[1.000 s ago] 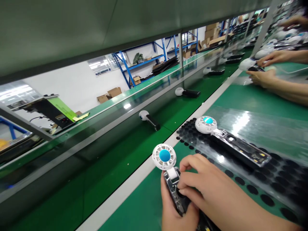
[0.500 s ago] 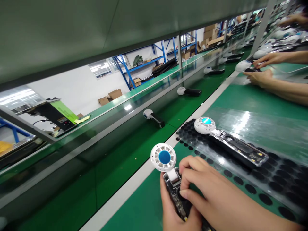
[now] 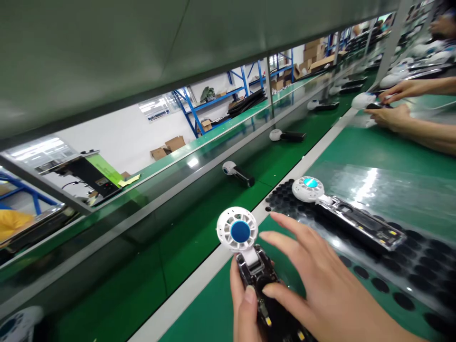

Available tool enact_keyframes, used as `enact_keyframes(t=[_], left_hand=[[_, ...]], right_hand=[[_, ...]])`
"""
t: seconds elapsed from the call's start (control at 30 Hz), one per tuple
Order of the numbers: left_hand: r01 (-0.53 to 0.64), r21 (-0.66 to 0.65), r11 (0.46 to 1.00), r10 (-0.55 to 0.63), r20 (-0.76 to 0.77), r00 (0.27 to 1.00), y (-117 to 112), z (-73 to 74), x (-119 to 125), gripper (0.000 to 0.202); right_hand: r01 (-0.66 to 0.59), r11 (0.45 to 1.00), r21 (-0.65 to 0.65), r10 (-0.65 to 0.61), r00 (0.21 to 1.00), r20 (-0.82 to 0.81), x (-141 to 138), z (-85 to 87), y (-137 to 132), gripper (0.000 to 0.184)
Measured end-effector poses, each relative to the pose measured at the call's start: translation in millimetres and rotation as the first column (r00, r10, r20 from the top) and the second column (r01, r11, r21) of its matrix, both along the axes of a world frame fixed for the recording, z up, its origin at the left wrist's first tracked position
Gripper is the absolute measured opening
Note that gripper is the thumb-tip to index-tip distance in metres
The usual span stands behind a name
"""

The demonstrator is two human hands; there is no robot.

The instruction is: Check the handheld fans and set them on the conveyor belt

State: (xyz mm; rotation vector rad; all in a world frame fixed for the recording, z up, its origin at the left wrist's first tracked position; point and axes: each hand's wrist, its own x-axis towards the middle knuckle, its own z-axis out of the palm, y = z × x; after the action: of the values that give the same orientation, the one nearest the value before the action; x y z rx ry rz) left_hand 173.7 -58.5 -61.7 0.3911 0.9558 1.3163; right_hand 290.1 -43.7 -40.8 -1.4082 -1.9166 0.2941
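My left hand [image 3: 245,304] grips a handheld fan [image 3: 239,232], its round white vented head with a blue centre pointing up. The fan's black handle shows bare parts and a small yellow-white component. Over the handle, my right hand [image 3: 317,270] has its fingers spread apart. Its thumb tip touches or lies just above a dark round piece [image 3: 265,282] on the handle; which of these I cannot tell. To the right, a second fan [image 3: 359,218] with a clear-edged handle lies on a sheet of black round pads [image 3: 377,285].
On the left runs a green conveyor [image 3: 199,228] carrying several fans. A pale rail [image 3: 221,261] separates it from my green bench [image 3: 342,142]. Clear plastic film [image 3: 420,190] lies at the right. Farther along, a co-worker's hands [image 3: 395,104] hold another fan. A grey panel [image 3: 142,47] hangs overhead.
My right fingers have spread from a bent, closed pose at the handle, its thumb staying near. My left thumb has come up onto the handle. Another white fan head appears at the lower left.
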Motion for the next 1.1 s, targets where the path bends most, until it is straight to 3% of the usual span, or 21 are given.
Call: enact_keyframes(t=[0.13, 0.23, 0.33, 0.43, 0.57, 0.67, 0.8, 0.93, 1.03, 1.1], left_hand=[[0.037, 0.065, 0.997, -0.035, -0.041, 0.999, 4, -9.1, -2, 0.073], [0.123, 0.136, 0.983, -0.11, -0.096, 0.989, 7, -10.8, -7, 0.059], [0.188, 0.169, 0.968, -0.161, -0.162, 0.974, 8, -8.6, -12, 0.049], [0.206, 0.192, 0.959, -0.162, -0.225, 0.961, 9, -6.3, -14, 0.048], [0.218, 0.185, 0.958, -0.163, -0.274, 0.948, 10, -7.1, -14, 0.05], [0.202, 0.177, 0.963, -0.142, -0.305, 0.942, 10, -9.2, -12, 0.054], [0.17, 0.151, 0.974, -0.099, -0.394, 0.914, 15, -8.1, -14, 0.056], [0.085, 0.16, 0.983, 0.023, -0.576, 0.817, 48, -1.6, -34, 0.042], [0.036, 0.137, 0.99, 0.065, -0.668, 0.741, 97, 6.4, -68, 0.04], [-0.003, 0.132, 0.991, 0.097, -0.716, 0.692, 130, 13.5, -89, 0.048]], right_hand=[[-0.06, 0.923, -0.38, -0.051, 0.96, -0.275, 15, 13.1, 15, 0.05], [0.058, 0.922, -0.384, -0.198, 0.921, -0.337, 40, 24.5, 23, 0.047], [0.201, 0.902, -0.382, -0.319, 0.906, -0.276, 71, 17.6, 24, 0.046], [0.325, 0.864, -0.385, -0.403, 0.904, -0.141, 101, -6.4, 23, 0.048], [0.486, 0.827, -0.284, -0.476, 0.873, 0.108, 129, -35.2, 31, 0.052], [0.497, 0.796, -0.346, -0.459, 0.868, 0.192, 137, -43.2, 38, 0.058], [0.44, 0.752, -0.49, -0.407, 0.895, 0.179, 138, -45.1, 39, 0.065], [0.446, 0.768, -0.46, -0.345, 0.893, 0.289, 136, -45.6, 35, 0.065], [0.436, 0.819, -0.373, -0.329, 0.889, 0.317, 130, -39.2, 31, 0.062], [0.427, 0.838, -0.339, -0.357, 0.9, 0.25, 119, -31.0, 26, 0.058]])
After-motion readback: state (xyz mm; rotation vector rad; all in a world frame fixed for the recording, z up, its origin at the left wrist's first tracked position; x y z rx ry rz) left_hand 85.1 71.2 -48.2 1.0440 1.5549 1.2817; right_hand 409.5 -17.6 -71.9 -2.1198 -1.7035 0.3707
